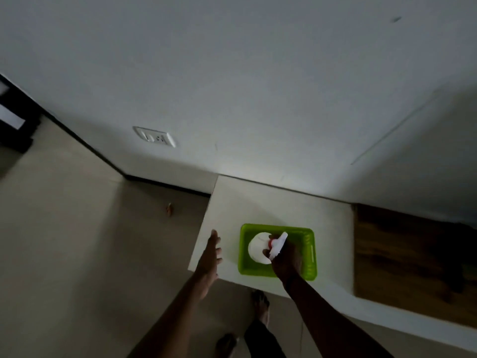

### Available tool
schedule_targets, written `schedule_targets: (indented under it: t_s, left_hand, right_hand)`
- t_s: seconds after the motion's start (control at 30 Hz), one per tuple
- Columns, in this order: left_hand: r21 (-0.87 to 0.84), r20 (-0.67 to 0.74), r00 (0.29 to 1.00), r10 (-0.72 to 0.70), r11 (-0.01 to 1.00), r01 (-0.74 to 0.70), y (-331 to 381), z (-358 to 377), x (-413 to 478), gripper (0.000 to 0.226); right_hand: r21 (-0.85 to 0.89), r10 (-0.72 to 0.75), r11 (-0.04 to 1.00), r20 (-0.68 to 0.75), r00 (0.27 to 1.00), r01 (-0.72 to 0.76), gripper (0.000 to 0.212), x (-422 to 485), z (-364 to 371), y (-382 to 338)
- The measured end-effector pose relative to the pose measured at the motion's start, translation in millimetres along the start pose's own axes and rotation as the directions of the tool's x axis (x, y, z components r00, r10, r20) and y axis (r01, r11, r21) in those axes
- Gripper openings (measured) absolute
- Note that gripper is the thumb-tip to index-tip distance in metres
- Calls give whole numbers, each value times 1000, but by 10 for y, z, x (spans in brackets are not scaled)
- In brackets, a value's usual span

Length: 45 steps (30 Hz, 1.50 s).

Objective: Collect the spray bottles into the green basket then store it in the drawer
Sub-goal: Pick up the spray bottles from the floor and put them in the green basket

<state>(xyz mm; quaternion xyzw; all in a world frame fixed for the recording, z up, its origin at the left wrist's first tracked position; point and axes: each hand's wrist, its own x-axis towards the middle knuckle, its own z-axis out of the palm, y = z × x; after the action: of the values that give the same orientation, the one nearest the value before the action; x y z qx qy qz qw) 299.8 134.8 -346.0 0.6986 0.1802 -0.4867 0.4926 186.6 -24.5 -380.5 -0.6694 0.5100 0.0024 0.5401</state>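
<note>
A green basket (308,257) sits on the white top of a low cabinet (258,202). Inside it stands a white spray bottle (258,248) with a red collar and a white trigger head. My right hand (286,257) is shut on the bottle's trigger head, over the basket. My left hand (210,257) hovers flat, fingers apart and empty, over the cabinet's left edge, left of the basket. No drawer shows in the view.
A white wall with a socket plate (154,136) rises behind the cabinet. Beige floor tiles (77,241) spread to the left. A dark wooden surface (413,254) lies to the right of the cabinet. My feet (260,308) stand below its front edge.
</note>
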Motion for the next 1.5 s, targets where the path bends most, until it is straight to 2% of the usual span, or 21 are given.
schedule_targets:
  t_s: [0.2,0.3,0.53,0.67,0.87,1.0,1.13,1.23,1.3,1.5]
  left_hand:
    - [2,-5,1000,14,1000,-14,-150,82,486,78]
    - [-7,-23,1000,6,1000,-6,-211,47,618,78]
    - [-31,-62,998,-1,1000,-1,-376,-20,761,74]
    - [-23,-72,997,-1,1000,-1,-422,-21,779,74]
    - [-8,-75,997,14,1000,-15,-444,-30,755,70]
    - [16,-61,998,19,1000,-18,-377,-12,666,68]
    - [57,-26,998,50,997,-49,-274,-4,568,69]
    - [96,-7,996,92,991,-91,-213,3,453,71]
    - [131,10,993,120,984,-121,-194,12,392,75]
    - [158,83,982,172,970,-183,-286,14,180,73]
  right_hand:
    - [-142,-66,988,20,998,68,23,437,251,197]
    - [-213,-127,967,59,990,137,28,522,349,188]
    - [-187,-170,965,77,982,182,17,595,517,229]
    - [-176,-193,964,50,980,199,24,636,545,246]
    - [-147,-146,976,106,984,161,27,682,527,232]
    - [-205,-193,956,98,976,210,17,630,464,168]
    - [-260,-250,925,130,960,276,33,582,352,133]
    - [-357,-183,903,178,967,237,56,499,254,112]
    - [-387,-165,895,174,971,221,61,423,191,108]
    - [-277,-131,951,37,991,136,68,-26,-30,153]
